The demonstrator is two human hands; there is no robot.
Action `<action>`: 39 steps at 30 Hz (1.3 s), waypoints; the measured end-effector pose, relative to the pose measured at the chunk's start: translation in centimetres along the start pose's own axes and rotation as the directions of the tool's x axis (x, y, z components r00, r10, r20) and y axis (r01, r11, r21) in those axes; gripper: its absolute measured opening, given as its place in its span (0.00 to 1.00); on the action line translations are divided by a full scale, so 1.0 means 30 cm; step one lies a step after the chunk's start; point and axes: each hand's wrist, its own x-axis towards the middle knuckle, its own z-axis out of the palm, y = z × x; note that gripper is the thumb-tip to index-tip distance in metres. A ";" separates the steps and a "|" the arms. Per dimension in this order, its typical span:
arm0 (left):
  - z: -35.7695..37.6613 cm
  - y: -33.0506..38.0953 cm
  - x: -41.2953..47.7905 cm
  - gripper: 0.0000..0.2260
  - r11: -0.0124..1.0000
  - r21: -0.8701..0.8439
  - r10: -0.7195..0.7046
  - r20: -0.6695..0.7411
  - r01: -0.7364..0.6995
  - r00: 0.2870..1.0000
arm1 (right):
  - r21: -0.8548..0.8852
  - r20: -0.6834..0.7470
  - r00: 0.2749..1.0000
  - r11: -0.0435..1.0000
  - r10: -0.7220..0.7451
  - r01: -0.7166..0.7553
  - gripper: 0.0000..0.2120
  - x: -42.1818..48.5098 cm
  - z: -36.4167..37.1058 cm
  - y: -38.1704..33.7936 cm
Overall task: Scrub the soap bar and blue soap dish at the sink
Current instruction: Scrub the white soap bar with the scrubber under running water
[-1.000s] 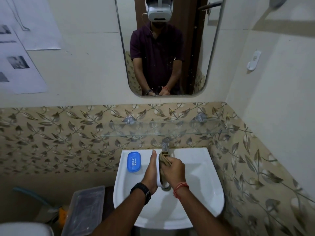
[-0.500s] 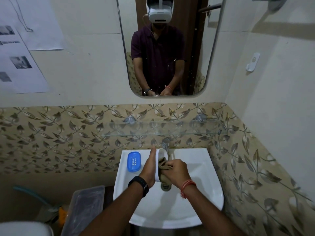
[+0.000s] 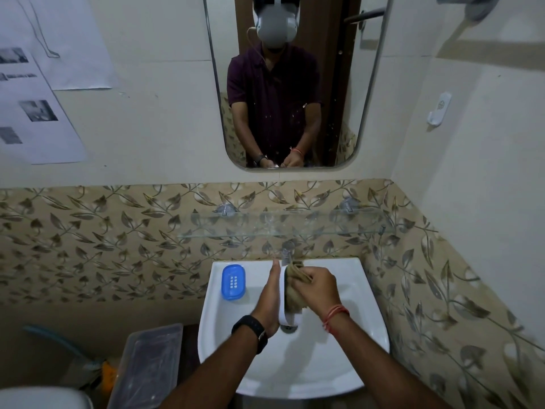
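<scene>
head view: white soap bar (image 3: 287, 317) stands on edge over the sink (image 3: 354, 320), just above the drain (image 3: 289, 328), between both hands. left hand (image 3: 269, 293) lies flat against its left face, fingers straight, thumb hidden. right hand (image 3: 317, 287) curls tight round a brown scrub pad (image 3: 295, 293) pressed on the bar's right face. blue soap dish (image 3: 233, 282) sits on the sink's back-left rim, apart from the hands

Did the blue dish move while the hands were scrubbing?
No. The blue dish lies in the same spot on the back left corner of the sink, just as far from the tap as before.
</scene>
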 end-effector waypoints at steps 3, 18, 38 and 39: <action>-0.001 0.010 0.009 0.39 0.999 -0.049 0.007 -0.032 -0.009 0.999 | 0.124 0.175 0.983 0.992 -0.056 0.034 0.09 -0.029 0.014 -0.011; -0.034 0.052 0.045 0.36 0.986 -0.169 -0.004 -0.027 -0.001 1.000 | -0.092 0.356 0.931 0.989 -0.076 0.116 0.14 0.006 -0.002 -0.051; -0.098 0.043 0.023 0.30 0.987 -0.147 0.055 -0.064 -0.064 0.996 | -0.406 0.448 0.888 0.908 0.101 0.102 0.10 0.032 -0.139 -0.007; -0.104 0.048 0.020 0.29 0.988 -0.133 0.068 -0.083 -0.078 0.994 | -0.407 0.371 0.921 0.912 0.121 0.044 0.11 0.044 -0.167 0.006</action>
